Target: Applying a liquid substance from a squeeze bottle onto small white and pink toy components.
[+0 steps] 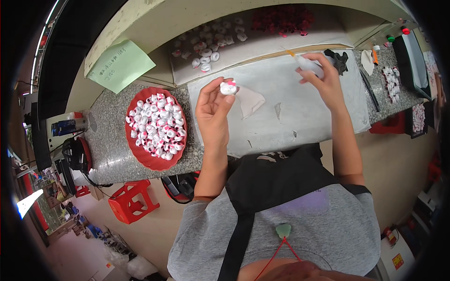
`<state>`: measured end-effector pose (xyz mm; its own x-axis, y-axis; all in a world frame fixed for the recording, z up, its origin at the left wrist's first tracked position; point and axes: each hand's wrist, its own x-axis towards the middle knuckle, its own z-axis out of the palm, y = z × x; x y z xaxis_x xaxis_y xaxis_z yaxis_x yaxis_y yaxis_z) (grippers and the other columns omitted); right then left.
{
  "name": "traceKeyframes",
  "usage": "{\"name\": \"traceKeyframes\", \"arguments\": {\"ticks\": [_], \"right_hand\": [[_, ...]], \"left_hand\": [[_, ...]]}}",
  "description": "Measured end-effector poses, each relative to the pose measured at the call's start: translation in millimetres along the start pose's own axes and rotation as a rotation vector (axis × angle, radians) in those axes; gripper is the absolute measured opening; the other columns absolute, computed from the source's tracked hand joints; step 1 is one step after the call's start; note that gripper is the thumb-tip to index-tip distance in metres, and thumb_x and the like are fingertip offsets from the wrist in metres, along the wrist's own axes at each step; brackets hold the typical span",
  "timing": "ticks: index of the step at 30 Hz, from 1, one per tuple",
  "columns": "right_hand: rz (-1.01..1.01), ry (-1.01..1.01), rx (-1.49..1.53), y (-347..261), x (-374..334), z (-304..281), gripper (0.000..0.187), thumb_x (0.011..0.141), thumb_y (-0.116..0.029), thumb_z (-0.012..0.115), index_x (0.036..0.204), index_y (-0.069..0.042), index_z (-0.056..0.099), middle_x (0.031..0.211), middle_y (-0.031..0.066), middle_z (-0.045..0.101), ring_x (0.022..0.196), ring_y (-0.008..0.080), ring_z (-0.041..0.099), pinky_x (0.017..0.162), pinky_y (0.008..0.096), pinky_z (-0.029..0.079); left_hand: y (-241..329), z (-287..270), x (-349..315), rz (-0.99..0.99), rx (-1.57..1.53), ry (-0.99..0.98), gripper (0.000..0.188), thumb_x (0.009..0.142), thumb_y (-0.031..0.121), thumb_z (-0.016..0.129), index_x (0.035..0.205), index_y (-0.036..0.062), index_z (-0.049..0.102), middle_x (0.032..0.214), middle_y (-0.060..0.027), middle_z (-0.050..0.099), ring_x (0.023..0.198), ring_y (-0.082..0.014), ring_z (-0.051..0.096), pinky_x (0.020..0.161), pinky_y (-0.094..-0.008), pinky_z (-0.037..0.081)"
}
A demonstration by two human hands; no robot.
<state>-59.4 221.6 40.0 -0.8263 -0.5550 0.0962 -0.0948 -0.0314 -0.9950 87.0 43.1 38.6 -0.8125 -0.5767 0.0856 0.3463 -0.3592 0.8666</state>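
My left hand [213,107] is raised over the left part of the white work sheet [323,117]. Between its thumb and fingertips it pinches a small white figure head with pink trim [228,87]. Over the sheet's right side, my right hand [323,82] grips a small white squeeze bottle [313,68] whose thin orange tip points up and left. The bottle and the figure head are well apart. A pale cloth scrap [250,101] lies on the sheet beside the left hand.
Left of the sheet, a red scalloped tray [154,165] is heaped with white and pink heads. More white pieces [206,51] and dark red pieces [283,21] lie on the back shelf [262,47]. A black rod [370,91] and black glove-like bundle [338,61] lie at right.
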Motion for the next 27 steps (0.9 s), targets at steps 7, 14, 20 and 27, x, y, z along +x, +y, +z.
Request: {"name": "traceKeyframes", "arguments": {"ticks": [7, 14, 20, 27], "right_hand": [[-0.281, 0.224, -0.971, 62, 88, -3, 0.025, 0.067, -0.008, 0.056, 0.09, -0.001, 0.048, 0.083, 0.016, 0.053, 0.067, 0.0267, 0.055, 0.059, 0.0324, 0.045], [-0.278, 0.02, -1.262, 55, 78, 7, 0.019, 0.061, 0.001, 0.055, 0.08, -0.002, 0.054, 0.082, 0.0127, 0.054, 0.074, 0.0292, 0.052, 0.064, 0.0358, 0.043], [-0.5, 0.008, -0.689, 32, 34, 17, 0.017, 0.062, 0.008, 0.053, 0.076, -0.001, 0.053, 0.078, 0.0086, 0.053, 0.064, 0.021, 0.053, 0.058, 0.0285, 0.044], [0.082, 0.02, 0.279, 3, -20, 61, 0.005, 0.071, 0.002, 0.05, 0.076, 0.001, 0.052, 0.074, 0.0072, 0.051, 0.054, 0.0085, 0.046, 0.047, 0.0196, 0.038]], "left_hand": [[2, 2, -2, 0.0, 0.039, 0.016, 0.036, 0.069, -0.009, 0.051, 0.103, -0.0027, 0.042, 0.099, -0.013, 0.051, 0.09, -0.0157, 0.05, 0.078, -0.0237, 0.039], [3, -9, -3, 0.005, 0.04, 0.038, 0.036, 0.069, -0.008, 0.051, 0.103, -0.0022, 0.042, 0.098, -0.012, 0.051, 0.089, -0.0153, 0.05, 0.078, -0.0235, 0.039], [-2, -1, 3, -0.071, 0.012, -0.002, 0.035, 0.07, -0.008, 0.051, 0.103, -0.002, 0.042, 0.098, -0.0106, 0.051, 0.091, -0.014, 0.049, 0.078, -0.0231, 0.038], [-13, 33, -7, -0.173, -0.038, -0.135, 0.033, 0.071, -0.006, 0.051, 0.102, -0.0011, 0.043, 0.1, -0.0098, 0.049, 0.096, -0.0141, 0.046, 0.081, -0.0238, 0.036]]}}
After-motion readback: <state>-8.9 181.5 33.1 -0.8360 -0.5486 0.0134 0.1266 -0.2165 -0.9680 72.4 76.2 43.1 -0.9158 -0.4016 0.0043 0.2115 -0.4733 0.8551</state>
